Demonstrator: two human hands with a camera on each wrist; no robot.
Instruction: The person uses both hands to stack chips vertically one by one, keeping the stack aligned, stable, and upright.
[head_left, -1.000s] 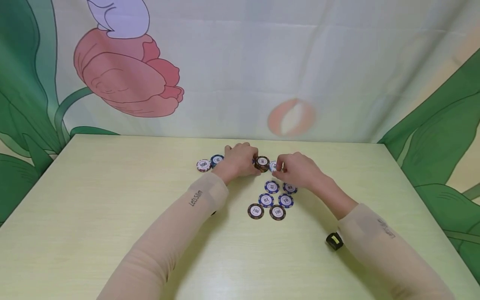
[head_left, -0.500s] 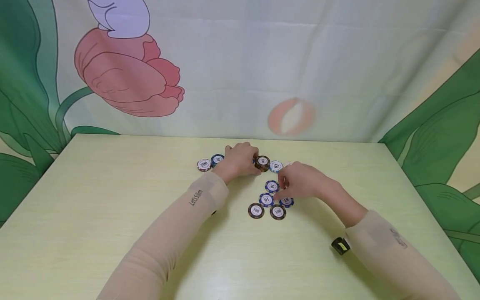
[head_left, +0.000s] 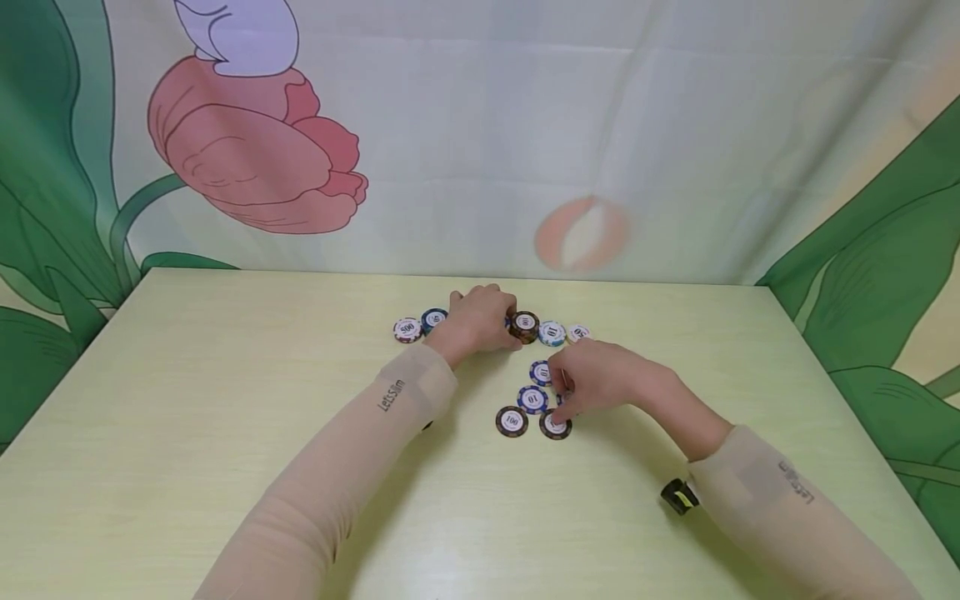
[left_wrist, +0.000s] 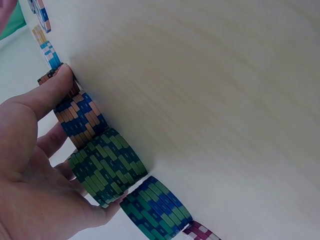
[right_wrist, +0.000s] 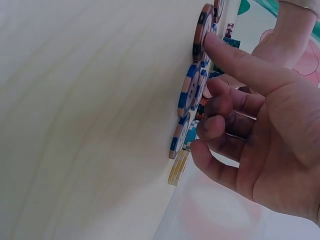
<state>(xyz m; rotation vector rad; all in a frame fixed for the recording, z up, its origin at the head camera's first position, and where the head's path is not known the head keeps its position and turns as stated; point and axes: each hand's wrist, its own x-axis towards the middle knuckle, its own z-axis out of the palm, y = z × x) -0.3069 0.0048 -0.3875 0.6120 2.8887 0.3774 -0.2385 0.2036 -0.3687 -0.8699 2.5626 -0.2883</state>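
At the table's back, my left hand (head_left: 480, 321) holds a row of poker chip stacks. Its thumb presses a black-brown stack (head_left: 525, 327); its other fingers curl behind a blue-orange stack (left_wrist: 81, 120) and a green stack (left_wrist: 107, 167). My right hand (head_left: 600, 375) hovers over flat chips nearer me, fingers loosely bent and gripping nothing. Its thumb tip touches or lies just over a black 100 chip (head_left: 557, 427); contact is uncertain. Another 100 chip (head_left: 512, 421) and a blue 10 chip (head_left: 533, 400) lie beside it. The hand partly covers other blue chips.
The back row continues right with a light-blue stack (head_left: 552, 333) and a yellow stack (head_left: 578, 332). Leftward stand a blue-green stack (left_wrist: 156, 207) and a red-white 500 stack (head_left: 408, 330). A printed curtain (head_left: 450, 167) hangs behind the pale table (head_left: 262, 400).
My right hand has moved from the light-blue stack towards me, over the flat chips, uncovering the light-blue and yellow stacks. The left hand has stayed put.
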